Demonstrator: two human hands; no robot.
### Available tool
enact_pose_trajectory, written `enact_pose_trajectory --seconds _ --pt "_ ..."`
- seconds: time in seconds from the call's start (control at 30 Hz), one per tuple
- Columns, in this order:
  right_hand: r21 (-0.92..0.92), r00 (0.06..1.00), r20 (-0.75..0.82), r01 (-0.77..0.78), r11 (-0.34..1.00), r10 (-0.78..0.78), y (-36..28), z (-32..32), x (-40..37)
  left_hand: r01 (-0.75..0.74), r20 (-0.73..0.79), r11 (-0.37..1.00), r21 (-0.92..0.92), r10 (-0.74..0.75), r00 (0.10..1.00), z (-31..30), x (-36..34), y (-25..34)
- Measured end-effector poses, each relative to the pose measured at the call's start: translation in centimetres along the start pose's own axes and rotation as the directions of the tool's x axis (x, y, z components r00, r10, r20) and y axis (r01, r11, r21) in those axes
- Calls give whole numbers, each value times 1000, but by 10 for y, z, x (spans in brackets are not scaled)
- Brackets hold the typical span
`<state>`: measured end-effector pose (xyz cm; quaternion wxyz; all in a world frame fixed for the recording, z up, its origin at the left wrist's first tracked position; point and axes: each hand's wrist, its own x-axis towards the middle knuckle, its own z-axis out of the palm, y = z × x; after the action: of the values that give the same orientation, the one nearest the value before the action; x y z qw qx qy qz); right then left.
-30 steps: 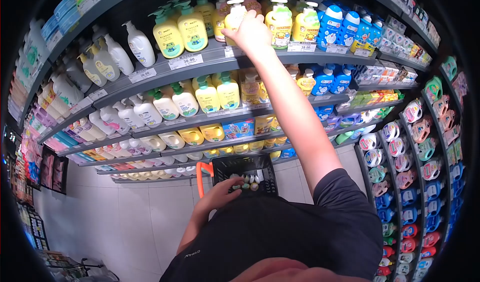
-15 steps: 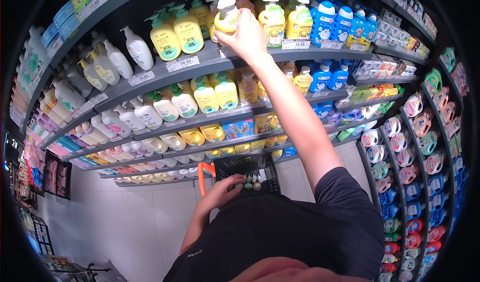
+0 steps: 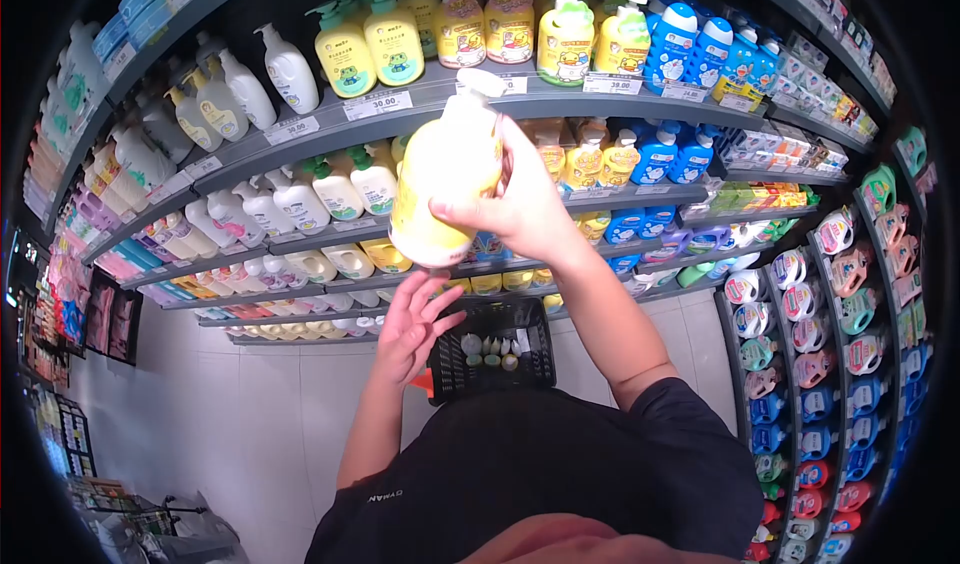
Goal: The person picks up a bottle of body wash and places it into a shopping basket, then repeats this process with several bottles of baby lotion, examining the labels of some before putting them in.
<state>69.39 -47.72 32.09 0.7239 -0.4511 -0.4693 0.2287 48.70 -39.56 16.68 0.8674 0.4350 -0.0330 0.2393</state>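
A yellow pump bottle (image 3: 440, 179) with a white pump head is gripped by my right hand (image 3: 520, 199), fingers wrapped round its right side. It leans slightly to the right in front of the shelves, and glare washes out its label. Just under its base, my left hand (image 3: 408, 329) is raised with fingers spread and holds nothing. Below the hands stands a black shopping basket (image 3: 540, 339) with several small pale bottles (image 3: 492, 349) inside. An orange-red handle (image 3: 422, 380) shows at its left side.
Yellow duck-print pump bottles (image 3: 566, 44) and green-topped yellow ones (image 3: 393, 39) line the upper shelf (image 3: 440, 101) above price tags. Blue bottles (image 3: 671, 46) stand to their right. Detergent jugs fill a side rack (image 3: 790, 364) at right. Pale tiled floor (image 3: 270, 404) lies at left.
My right hand has brought the pump bottle off the upper shelf, down and closer to me. My left hand has risen from the basket towards the bottle's base, its fingers now spread.
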Motion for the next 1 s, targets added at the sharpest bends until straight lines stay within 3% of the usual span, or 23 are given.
enact_pose_trajectory --seconds 0.07,0.1,0.17,0.23,0.3,0.33,0.43,0.47,0.57,0.8,1.0 --pt "11 997 50 -54 998 53 20 7 -15 -38 47 997 -59 41 998 15 15 10" --pt "-61 995 57 -77 995 81 26 10 -19 -43 52 993 -107 49 997 20 20 13" --pt "-193 985 67 -142 971 157 38 17 -35 27 -94 996 -87 -36 995 12 21 4" --pt "-460 989 52 -102 882 141 34 25 -44 -7 -131 992 -126 -10 991 -4 24 -12" --pt "-296 979 104 -140 945 177 59 22 -50 94 -32 938 -333 -111 993 -29 17 -23" --pt "-147 986 108 -111 983 127 69 23 -53 120 -65 950 -289 -144 987 -25 14 -25" --pt "-5 966 137 -222 975 220 76 19 -62 280 100 836 -471 -265 959 -21 10 -28" --pt "30 954 139 -272 962 265 78 18 -65 301 -49 821 -485 -370 928 -13 9 -30" --pt "131 914 145 -397 908 379 84 15 -66 314 35 728 -610 -371 928 -9 7 -38" --pt "325 888 129 -459 827 442 108 5 -70 396 102 657 -642 -439 893 -11 6 -42" --pt "295 898 218 -433 852 382 123 -1 -80 457 169 653 -605 -455 874 -22 -2 -54"
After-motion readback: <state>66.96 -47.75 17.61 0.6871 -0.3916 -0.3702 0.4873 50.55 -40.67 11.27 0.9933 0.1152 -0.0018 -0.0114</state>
